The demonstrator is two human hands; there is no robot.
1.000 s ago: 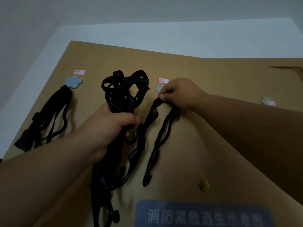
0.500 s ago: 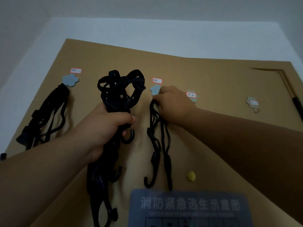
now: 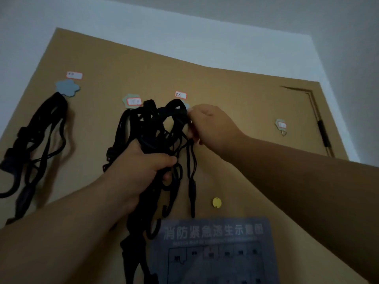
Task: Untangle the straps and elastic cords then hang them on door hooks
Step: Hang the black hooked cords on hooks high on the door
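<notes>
My left hand [image 3: 139, 171] is shut on a tangled bundle of black straps and cords [image 3: 155, 128], held up against the brown door [image 3: 235, 95]. My right hand [image 3: 209, 124] pinches the top of a thin black elastic cord [image 3: 191, 171] right at the third hook [image 3: 186, 105], which is mostly hidden; the cord's ends dangle straight down. The second hook [image 3: 131, 101] shows just left of the bundle and is bare. A separate set of black straps [image 3: 41, 140] hangs from the blue flower-shaped first hook [image 3: 67, 88]. A fourth hook [image 3: 281, 125] on the right carries nothing.
A grey evacuation-plan sign [image 3: 213, 251] is stuck on the door below the hands. A small yellow round disc [image 3: 216, 202] sits above it. A dark hinge [image 3: 324, 132] runs along the door's right edge. White wall surrounds the door.
My left hand has lifted the bundle up and to the right, so its loops now overlap the third hook. My right hand stays at the cord's top. The view has shifted.
</notes>
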